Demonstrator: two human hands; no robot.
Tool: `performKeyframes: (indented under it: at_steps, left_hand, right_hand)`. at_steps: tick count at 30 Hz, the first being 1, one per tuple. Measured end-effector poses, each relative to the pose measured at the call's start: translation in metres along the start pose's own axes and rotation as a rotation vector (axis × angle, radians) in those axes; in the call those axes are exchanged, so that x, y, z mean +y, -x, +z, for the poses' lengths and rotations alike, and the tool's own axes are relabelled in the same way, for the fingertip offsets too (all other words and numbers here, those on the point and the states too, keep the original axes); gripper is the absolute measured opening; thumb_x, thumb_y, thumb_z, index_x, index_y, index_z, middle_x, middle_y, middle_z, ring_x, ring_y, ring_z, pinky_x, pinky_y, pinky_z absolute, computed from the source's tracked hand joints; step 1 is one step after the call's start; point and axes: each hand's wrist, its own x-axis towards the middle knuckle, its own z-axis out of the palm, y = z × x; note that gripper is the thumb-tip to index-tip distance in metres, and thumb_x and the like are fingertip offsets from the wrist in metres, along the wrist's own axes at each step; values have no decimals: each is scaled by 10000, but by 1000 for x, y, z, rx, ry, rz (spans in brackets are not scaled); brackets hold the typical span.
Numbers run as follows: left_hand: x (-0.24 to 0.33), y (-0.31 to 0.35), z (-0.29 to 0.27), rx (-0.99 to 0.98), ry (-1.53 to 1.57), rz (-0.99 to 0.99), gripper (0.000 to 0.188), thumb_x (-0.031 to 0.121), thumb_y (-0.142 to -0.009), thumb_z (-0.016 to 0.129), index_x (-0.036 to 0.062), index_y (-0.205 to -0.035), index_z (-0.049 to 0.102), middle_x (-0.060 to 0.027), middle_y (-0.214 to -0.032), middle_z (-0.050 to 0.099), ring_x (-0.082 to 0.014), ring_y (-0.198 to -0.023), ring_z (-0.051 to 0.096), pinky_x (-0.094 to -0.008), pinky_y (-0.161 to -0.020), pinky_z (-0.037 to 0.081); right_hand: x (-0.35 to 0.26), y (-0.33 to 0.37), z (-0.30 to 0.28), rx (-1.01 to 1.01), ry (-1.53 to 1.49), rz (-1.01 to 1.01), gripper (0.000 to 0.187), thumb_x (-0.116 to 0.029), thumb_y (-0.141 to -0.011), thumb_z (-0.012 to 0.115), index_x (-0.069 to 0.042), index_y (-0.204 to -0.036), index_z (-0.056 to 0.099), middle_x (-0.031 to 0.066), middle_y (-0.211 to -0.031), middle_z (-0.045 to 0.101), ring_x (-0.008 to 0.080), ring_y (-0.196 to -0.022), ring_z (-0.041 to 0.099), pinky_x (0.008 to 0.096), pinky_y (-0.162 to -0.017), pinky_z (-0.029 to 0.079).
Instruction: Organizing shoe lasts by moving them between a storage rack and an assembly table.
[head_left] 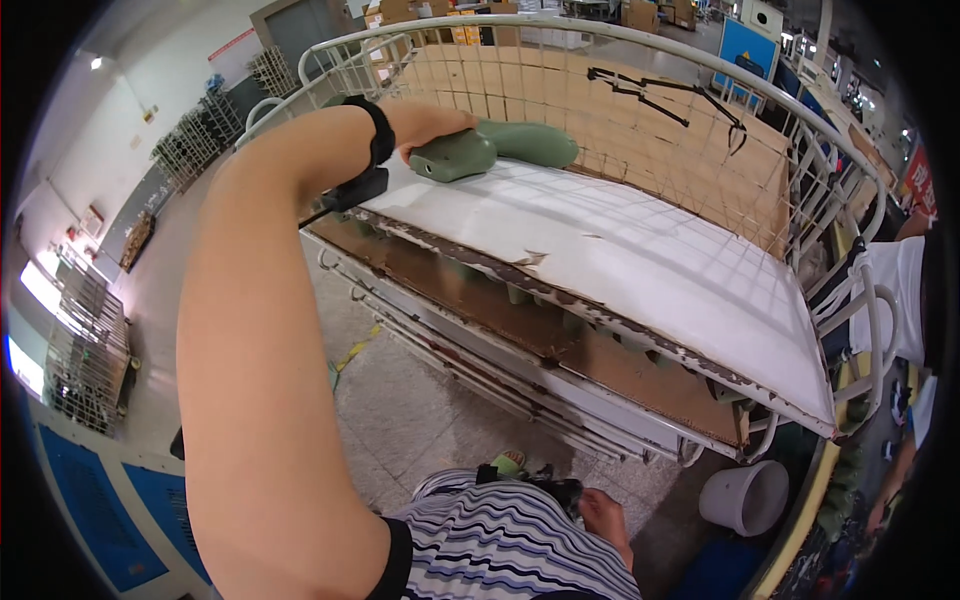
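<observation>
The left hand (432,120) reaches far out over a white shelf (660,265). Its grip is closed around the near green shoe-shaped piece (455,160), with the fingers over the top and back. That piece is smooth and round, with a little hole in the end that faces us. It sits on the white shelf, toward the left end. The far green shoe-shaped piece (540,146) lies just beside it, a bit to the right, and the two look like they touch.

The right hand (603,515) is low down by the person's side, near a black thing (566,490) at the waist. I cannot tell if its grip is open or closed, because the fingers are hard to see.

A black strap (380,135) goes around the left wrist, and a small black box (362,188) is just below it. The shelf's front edge is chipped and brown. Under it is a brown shelf (460,285), where bits of more green things peek out. A wire fence (520,38) stands along the back of the white shelf. A white bucket (745,497) stands on the floor to the right.
</observation>
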Motion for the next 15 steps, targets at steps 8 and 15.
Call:
performKeyframes:
  at_steps: [8,15]
  left_hand:
    - [-51,71,-2,-143,146,468,639,378,-722,622,85,-1280,517,-115,-1100,595,-245,-939,599,-334,-836,485]
    - [-84,236,69,370,-384,958,915,273,-612,681,10,-1407,313,-238,-1009,512,-360,-894,552,-416,-771,458]
  right_hand:
    - [-57,-16,23,-166,-64,-255,311,-137,-880,604,1,-1157,566,186,-1010,658,273,-894,664,360,-755,526]
    - [-199,-70,46,-551,-1067,-705,750,-466,-901,569,-92,-1457,232,137,-1336,486,254,-1257,455,444,-1020,364]
